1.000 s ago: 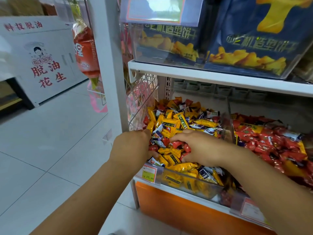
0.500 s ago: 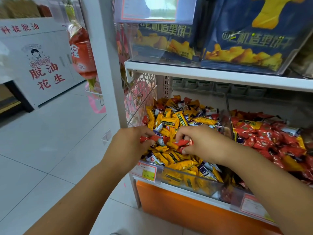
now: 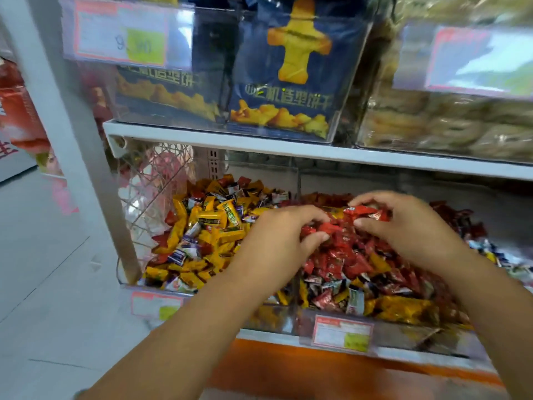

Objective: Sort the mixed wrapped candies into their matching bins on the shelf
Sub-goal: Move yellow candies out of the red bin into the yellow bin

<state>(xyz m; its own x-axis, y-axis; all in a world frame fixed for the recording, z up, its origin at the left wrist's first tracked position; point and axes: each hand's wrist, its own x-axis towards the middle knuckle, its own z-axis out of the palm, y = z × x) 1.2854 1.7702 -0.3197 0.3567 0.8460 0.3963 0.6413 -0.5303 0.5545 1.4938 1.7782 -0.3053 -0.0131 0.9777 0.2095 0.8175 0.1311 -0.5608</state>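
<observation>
Two clear bins sit side by side on the lower shelf. The left bin (image 3: 150, 287) holds mostly yellow wrapped candies (image 3: 210, 219) mixed with red and blue-white ones. The right bin (image 3: 403, 327) holds mostly red candies (image 3: 352, 255) with some yellow and white ones at its front. Both hands hover over the red bin. My left hand (image 3: 277, 243) pinches red candies (image 3: 317, 230) between thumb and curled fingers. My right hand (image 3: 409, 226) grips a red candy (image 3: 364, 212) at its fingertips.
A clear divider (image 3: 297, 180) separates the bins. The white shelf board (image 3: 288, 148) above carries blue biscuit boxes (image 3: 282, 90) and a bin of pale snacks (image 3: 450, 119). A white upright post (image 3: 72, 134) stands left. Price tags (image 3: 341, 332) hang on the bin fronts.
Both hands took red candies out of the yellow bin and moved right, over the red bin. The view shifted right and closer to the shelf.
</observation>
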